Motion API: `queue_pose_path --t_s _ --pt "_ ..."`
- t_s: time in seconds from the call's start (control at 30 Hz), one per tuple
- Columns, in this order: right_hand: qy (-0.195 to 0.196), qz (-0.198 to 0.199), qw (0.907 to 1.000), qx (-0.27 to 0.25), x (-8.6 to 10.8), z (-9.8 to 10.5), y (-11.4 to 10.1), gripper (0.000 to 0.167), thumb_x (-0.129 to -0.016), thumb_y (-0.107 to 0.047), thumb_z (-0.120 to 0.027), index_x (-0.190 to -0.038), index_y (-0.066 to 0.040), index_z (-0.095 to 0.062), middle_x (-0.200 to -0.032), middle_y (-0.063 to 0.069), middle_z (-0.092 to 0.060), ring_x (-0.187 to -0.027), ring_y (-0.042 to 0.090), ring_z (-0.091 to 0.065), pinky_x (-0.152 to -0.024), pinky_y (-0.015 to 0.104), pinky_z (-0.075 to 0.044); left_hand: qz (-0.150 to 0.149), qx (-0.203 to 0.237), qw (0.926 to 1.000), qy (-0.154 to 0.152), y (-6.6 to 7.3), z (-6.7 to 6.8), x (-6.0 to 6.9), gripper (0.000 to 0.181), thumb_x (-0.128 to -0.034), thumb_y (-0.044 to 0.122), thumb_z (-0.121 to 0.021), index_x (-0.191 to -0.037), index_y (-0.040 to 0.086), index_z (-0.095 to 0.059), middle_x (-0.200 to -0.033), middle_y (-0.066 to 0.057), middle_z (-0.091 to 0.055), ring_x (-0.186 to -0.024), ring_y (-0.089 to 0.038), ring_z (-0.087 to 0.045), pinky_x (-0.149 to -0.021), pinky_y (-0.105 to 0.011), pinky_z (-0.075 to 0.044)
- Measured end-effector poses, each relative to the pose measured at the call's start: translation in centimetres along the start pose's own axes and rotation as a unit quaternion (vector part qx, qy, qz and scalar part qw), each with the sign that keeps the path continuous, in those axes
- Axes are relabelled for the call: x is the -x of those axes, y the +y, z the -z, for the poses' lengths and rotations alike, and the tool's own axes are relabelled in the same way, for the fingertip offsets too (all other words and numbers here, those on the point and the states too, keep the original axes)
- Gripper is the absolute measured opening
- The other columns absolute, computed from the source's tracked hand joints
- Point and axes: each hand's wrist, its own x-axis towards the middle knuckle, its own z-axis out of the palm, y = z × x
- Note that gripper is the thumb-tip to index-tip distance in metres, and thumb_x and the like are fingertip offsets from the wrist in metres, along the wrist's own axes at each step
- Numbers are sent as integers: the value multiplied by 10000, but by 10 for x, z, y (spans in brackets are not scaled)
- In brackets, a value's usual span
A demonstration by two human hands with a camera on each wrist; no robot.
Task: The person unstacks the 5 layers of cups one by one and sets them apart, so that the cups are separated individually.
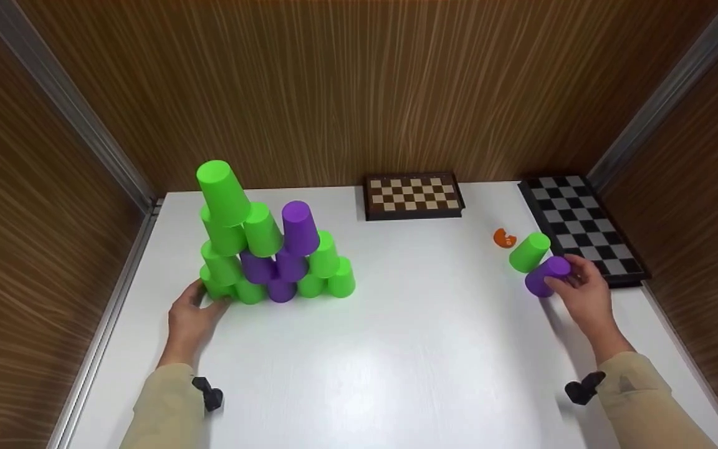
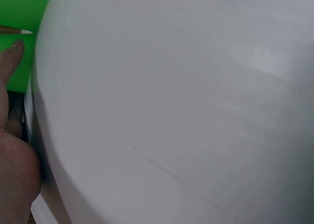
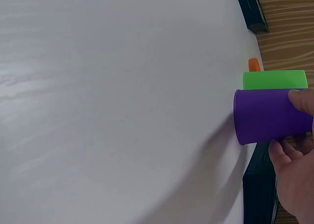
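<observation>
Green and purple cups stand upside down in a stepped pyramid on the left of the white table (image 1: 421, 349). A green cup (image 1: 224, 193) tops its left side, and a purple cup (image 1: 300, 227) ends the row below. My left hand (image 1: 191, 318) grips the bottom-left green cup (image 2: 22, 67), thumb in front; its other fingers are partly hidden. On the right, my right hand (image 1: 586, 296) holds a purple cup (image 3: 267, 116) upside down between thumb and fingers. Just behind it stands another upside-down green cup (image 1: 529, 252).
A small notched orange piece (image 1: 504, 238) lies behind the right-hand cups. One brown checkered board (image 1: 414, 194) sits at the back wall; a black and grey board (image 1: 586, 224) lies at the right edge. Wood-grain panels (image 1: 359, 93) enclose the table's back and sides.
</observation>
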Motion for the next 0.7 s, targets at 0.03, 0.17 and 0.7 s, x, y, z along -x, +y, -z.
queue_pose_path --t_s 0.03,0.17,0.7 --pt "-16 7 10000 1 0 1 -1 756 -1029 -213 -737 -1625 -6 -320 -1615 281 -392 -1501 454 -393 -1219 329 -404 2 12 10000 1 0 0 0 874 -946 343 -836 -1643 78 -380 -1682 -165 -378 -1579 -366 -294 -1307 -486 -264" --pt "-3 98 10000 -9 0 5 -7 784 -1017 -214 -755 -1632 -5 -315 -1625 285 -386 -1502 459 -392 -1179 240 -421 -13 45 10000 18 0 0 0 864 -947 338 -836 -1637 72 -390 -1680 -175 -378 -1576 -372 -296 -1305 -487 -270" --pt "43 1380 9903 -153 3 -3 -144 703 -987 -205 -793 -1591 -138 -438 -1596 124 -497 -1506 263 -447 -1242 313 -383 -107 -54 9999 12 0 1 0 857 -952 344 -832 -1628 50 -395 -1674 -189 -383 -1573 -382 -301 -1305 -477 -273"
